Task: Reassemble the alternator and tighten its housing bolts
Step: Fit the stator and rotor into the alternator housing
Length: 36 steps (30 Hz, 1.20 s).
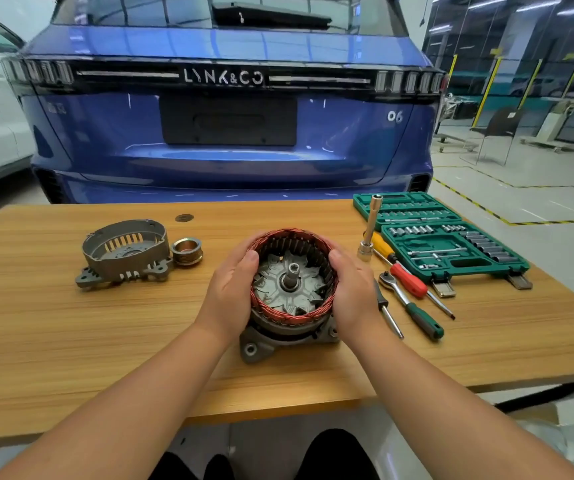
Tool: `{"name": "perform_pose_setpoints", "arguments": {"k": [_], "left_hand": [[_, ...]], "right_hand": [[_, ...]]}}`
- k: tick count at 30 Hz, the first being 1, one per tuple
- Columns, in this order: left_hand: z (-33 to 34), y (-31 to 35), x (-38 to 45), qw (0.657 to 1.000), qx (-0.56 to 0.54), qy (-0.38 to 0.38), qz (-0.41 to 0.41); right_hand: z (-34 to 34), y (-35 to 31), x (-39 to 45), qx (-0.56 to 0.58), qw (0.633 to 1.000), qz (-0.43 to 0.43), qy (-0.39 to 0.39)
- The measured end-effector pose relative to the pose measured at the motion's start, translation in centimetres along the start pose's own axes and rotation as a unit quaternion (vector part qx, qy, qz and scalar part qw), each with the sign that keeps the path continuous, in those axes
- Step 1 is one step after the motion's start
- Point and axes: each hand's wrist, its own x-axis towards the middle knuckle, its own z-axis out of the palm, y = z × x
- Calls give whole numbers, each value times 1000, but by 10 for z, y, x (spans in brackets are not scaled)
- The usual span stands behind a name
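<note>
A stator ring (280,318) with copper windings sits around the rotor (290,277) on the grey rear housing (256,346) at the table's middle. My left hand (231,294) grips the stator's left side, thumb over its rim. My right hand (353,292) grips the right side the same way. The rotor shaft points up in the centre. The other housing half (124,252) lies open side up at the left, with the pulley (186,251) beside it.
A green socket case (451,237) lies open at the right. A tall socket extension (368,230) stands upright near it. A ratchet (413,306), a red-handled screwdriver (408,278) and a yellow-handled one (380,244) lie between case and alternator. A blue car (230,133) stands behind the wooden table (71,341).
</note>
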Motion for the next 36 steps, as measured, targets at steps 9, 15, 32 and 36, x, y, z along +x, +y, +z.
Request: {"name": "perform_pose_setpoints", "arguments": {"k": [9,15,32,36], "left_hand": [[-10,-22,-51,975,156,-85,-134],[-9,-26,-40,939,303,-78,-143],[-14,-24,-49,950,263,-35,-164],[-12,-26,-47,953,245,-31,-175]], "right_hand": [[37,-130,-16,-507,806,-294,-82],[62,-75,-15,-700,658,-150,-234],[53,-39,1,-658,702,-191,-195],[48,-45,10,-647,719,-166,-192]]}}
